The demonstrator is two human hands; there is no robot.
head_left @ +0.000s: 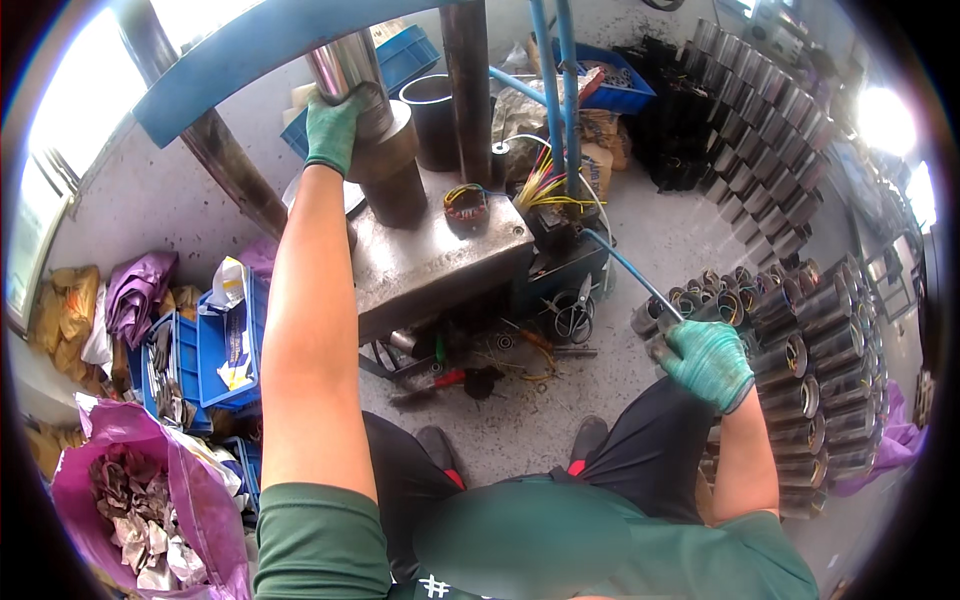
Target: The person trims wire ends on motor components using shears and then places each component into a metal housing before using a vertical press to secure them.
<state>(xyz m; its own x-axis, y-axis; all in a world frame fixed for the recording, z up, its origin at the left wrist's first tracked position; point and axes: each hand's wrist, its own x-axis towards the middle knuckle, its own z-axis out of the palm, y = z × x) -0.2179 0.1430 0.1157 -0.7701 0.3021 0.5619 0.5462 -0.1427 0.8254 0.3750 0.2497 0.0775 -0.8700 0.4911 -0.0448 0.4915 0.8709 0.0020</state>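
Note:
My left hand (333, 132), in a green glove, reaches up to the press and is closed around the side of a dark stepped metal cylinder (388, 155). Above that piece comes down the shiny steel ram (343, 66). The hand hides part of both where they meet. My right hand (708, 362), gloved too, is wrapped around the end of a long blue lever (635, 272) on the right of the press. On the steel press table (430, 262) sits a small wound stator (465, 208) with coloured wires, beside the cylinder.
Right of me stand rows of metal tubes (790, 360), with more stacked by the wall (760, 120). Scissors (573, 312) and a red-handled tool (450, 378) lie below the table. Left are blue bins (228, 350) and a purple sack (195, 480) of scraps. Press posts (467, 100) rise behind.

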